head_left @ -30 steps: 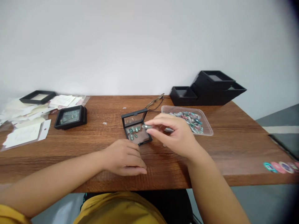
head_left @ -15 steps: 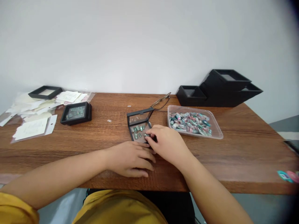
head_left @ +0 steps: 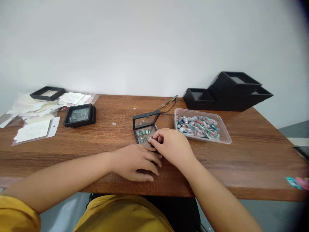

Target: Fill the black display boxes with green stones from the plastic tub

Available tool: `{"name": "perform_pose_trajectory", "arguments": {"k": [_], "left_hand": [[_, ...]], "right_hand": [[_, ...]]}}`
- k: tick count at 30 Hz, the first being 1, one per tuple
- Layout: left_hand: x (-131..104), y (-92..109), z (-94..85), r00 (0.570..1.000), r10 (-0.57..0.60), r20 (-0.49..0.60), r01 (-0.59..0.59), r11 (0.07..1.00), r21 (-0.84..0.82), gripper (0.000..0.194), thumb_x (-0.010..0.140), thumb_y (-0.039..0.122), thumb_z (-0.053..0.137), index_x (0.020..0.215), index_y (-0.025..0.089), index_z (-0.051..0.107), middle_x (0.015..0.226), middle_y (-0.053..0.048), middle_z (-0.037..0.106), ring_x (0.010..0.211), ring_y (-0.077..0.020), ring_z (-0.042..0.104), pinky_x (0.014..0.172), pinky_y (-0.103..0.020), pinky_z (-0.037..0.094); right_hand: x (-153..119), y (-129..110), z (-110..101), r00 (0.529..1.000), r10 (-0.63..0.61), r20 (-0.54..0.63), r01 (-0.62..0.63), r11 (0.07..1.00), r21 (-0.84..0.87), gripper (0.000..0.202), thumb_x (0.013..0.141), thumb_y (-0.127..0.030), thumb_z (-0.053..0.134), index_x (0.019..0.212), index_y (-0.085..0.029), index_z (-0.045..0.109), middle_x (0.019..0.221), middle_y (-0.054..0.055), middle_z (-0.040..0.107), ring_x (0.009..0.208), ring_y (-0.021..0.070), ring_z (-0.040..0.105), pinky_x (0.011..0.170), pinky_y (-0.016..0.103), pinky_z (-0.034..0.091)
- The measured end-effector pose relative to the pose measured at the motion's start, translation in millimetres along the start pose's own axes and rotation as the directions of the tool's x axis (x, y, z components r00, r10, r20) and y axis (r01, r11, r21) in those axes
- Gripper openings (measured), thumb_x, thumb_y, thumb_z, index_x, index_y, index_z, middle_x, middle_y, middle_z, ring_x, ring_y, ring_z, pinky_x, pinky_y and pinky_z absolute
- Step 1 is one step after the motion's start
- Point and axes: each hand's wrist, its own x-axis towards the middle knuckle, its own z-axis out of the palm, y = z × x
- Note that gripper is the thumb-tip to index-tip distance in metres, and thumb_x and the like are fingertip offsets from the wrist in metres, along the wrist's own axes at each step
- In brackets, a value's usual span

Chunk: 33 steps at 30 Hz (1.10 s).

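A black hinged case [head_left: 134, 130] stands open on the wooden table, its lid tilted up at the back. Several green press-on nails [head_left: 141, 140] lie in rows inside it. My right hand [head_left: 170, 145] reaches over the case's right side, thumb and index finger pinched together at the nails; whatever is between the fingertips is too small to make out. Resting at the front edge of the case, my left hand [head_left: 136, 162] has its fingers spread and holds nothing. The near right corner of the case is hidden by my hands.
A clear tub [head_left: 227, 137] of small wrapped packets sits right of the case. Behind are glasses [head_left: 166, 103] and stacked black boxes [head_left: 231, 96]. At left lie a closed black case [head_left: 79, 115], cards [head_left: 33, 130] and a black frame [head_left: 47, 93].
The fingertips of my right hand have shifted slightly left over the nails. My left hand stays nearly where it was, and the whole view has moved a little.
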Motion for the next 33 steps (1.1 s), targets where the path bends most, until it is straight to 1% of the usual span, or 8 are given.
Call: {"name": "perform_pose_trajectory", "arguments": {"k": [10,14,16,20,22,26,29,33], "left_hand": [[-1.1,0.5,-0.6,1.000,-0.005,0.004,0.005,1.000,0.011,0.018,0.095,0.030,0.063,0.109,0.023,0.071,0.121,-0.006,0.074,0.123,-0.0234,0.066,0.116,-0.041,0.047],[-2.2,-0.5,-0.5,1.000,-0.004,0.006,0.004,1.000,0.023,0.019,0.096,0.030,0.062,0.111,0.023,0.070,0.124,-0.005,0.073,0.131,-0.0231,0.062,0.120,-0.041,0.042],[-2.4,-1.3,-0.1,1.000,-0.006,0.005,0.006,1.000,0.024,0.019,0.097,0.031,0.062,0.112,0.023,0.070,0.124,-0.004,0.073,0.131,-0.0220,0.062,0.121,-0.040,0.042],[-2.0,-1.9,0.2,1.000,-0.006,-0.008,0.006,1.000,0.020,0.018,0.096,0.030,0.062,0.111,0.022,0.070,0.123,-0.004,0.074,0.131,-0.0212,0.062,0.121,-0.040,0.042],[-2.1,-1.4,0.1,1.000,-0.014,-0.007,0.014,1.000,0.019,0.018,0.096,0.030,0.062,0.111,0.022,0.070,0.123,-0.004,0.074,0.131,-0.0211,0.061,0.121,-0.039,0.042],[-3.2,-0.3,-0.9,0.999,-0.030,0.015,0.030,0.999,0.022,0.019,0.097,0.030,0.061,0.113,0.022,0.070,0.124,-0.003,0.074,0.132,-0.0200,0.061,0.121,-0.037,0.041],[-2.9,-0.3,-1.9,0.999,-0.036,0.020,0.035,0.999,0.031,0.020,0.097,0.029,0.062,0.114,0.023,0.069,0.124,-0.002,0.074,0.132,-0.0184,0.060,0.122,-0.034,0.040],[-0.6,-1.2,-3.1,0.998,-0.047,0.036,0.045,0.998,0.044,0.020,0.096,0.027,0.063,0.115,0.023,0.069,0.126,0.001,0.073,0.134,-0.0158,0.059,0.122,-0.030,0.038]], "right_hand": [[-1.0,-1.6,-3.0,1.000,-0.019,-0.024,0.021,0.994,0.112,0.026,0.092,-0.041,0.062,0.079,-0.021,0.073,0.073,0.002,0.071,0.062,0.0147,0.058,0.059,0.029,0.037],[-16.5,8.3,-33.1,0.984,-0.166,-0.058,0.173,0.863,0.475,0.028,0.092,-0.044,0.064,0.083,-0.020,0.074,0.072,0.002,0.071,0.061,0.0125,0.059,0.055,0.026,0.043],[-22.0,23.5,-57.9,0.969,-0.103,-0.226,0.216,0.799,0.562,0.028,0.088,-0.045,0.069,0.079,-0.018,0.073,0.068,0.002,0.068,0.057,0.0111,0.056,0.052,0.025,0.042],[-13.7,77.3,-112.7,0.815,0.266,-0.515,0.056,0.848,0.527,0.027,0.075,-0.045,0.080,0.075,-0.019,0.074,0.059,-0.001,0.060,0.051,0.0066,0.046,0.051,0.027,0.036],[-3.4,106.9,-131.8,0.851,0.313,-0.423,-0.134,0.907,0.400,0.032,0.073,-0.050,0.080,0.078,-0.019,0.077,0.067,0.002,0.066,0.060,0.0089,0.055,0.057,0.028,0.040],[10.7,141.7,-136.8,0.978,0.209,-0.001,-0.201,0.942,0.268,0.041,0.064,-0.060,0.083,0.081,-0.023,0.081,0.080,0.006,0.075,0.071,0.0174,0.063,0.065,0.032,0.046],[11.5,144.1,-124.1,0.963,0.222,0.155,-0.249,0.950,0.189,0.041,0.065,-0.062,0.080,0.081,-0.024,0.081,0.072,0.003,0.071,0.067,0.0177,0.059,0.059,0.031,0.041],[9.5,138.1,-114.6,0.940,0.295,0.173,-0.310,0.948,0.066,0.033,0.070,-0.053,0.077,0.085,-0.024,0.080,0.064,0.000,0.064,0.059,0.0154,0.052,0.056,0.030,0.036]]}}
